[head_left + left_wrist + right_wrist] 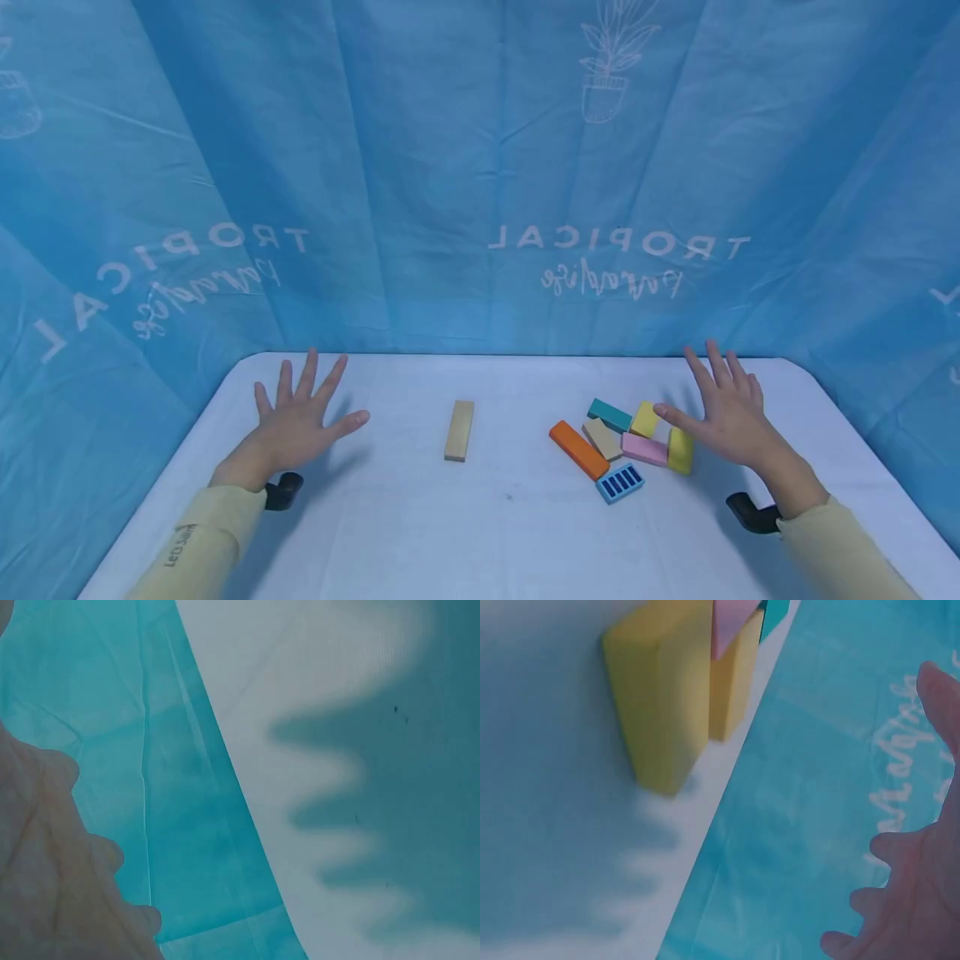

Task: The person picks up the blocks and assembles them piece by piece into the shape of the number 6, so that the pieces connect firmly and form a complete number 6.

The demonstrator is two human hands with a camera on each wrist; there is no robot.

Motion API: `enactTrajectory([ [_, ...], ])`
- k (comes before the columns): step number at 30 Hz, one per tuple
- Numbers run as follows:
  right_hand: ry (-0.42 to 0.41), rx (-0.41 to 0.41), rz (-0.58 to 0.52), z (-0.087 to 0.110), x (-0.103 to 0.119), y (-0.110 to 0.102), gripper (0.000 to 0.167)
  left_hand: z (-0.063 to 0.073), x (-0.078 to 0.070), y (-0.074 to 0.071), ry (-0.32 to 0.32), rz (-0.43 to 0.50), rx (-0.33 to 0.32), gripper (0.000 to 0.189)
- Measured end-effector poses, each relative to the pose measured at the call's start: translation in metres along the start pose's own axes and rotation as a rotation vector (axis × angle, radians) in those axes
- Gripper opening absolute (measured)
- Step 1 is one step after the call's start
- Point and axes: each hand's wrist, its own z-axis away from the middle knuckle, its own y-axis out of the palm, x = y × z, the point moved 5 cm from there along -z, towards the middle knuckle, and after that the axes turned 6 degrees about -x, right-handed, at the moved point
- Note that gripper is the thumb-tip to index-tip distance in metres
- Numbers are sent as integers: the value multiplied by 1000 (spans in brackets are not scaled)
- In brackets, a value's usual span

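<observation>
2 yellow blocks point(681, 452), 1 pink block point(643, 450), 1 tan block point(602, 439), 1 teal block point(610, 415), 1 orange block point(579, 450), 1 striped blue block point(620, 483) clustered right on white table point(450, 542) — 1 lone wooden block point(459, 431) mid-table — right hand point(733, 423) near the yellows, left hand point(291, 432) over table's left, all fingers spread.

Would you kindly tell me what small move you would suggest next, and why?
I would probably lower the right hand toward the yellow block nearest it: the hand is open, empty and raised above the white table, and that block sits at the outer edge of the colored group, with its outward side unobstructed.
</observation>
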Motion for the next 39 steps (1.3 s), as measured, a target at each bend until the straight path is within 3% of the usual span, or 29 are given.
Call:
enactTrajectory([
  [14,-68,85,-87,5,35,14,100,3,-14,15,22,64,-22,96],
  [28,-124,120,-140,9,56,35,96,1,-35,36,43,121,-18,92],
  [39,-240,212,-298,11,70,50,95,2,-48,60,78,169,-7,88],
])
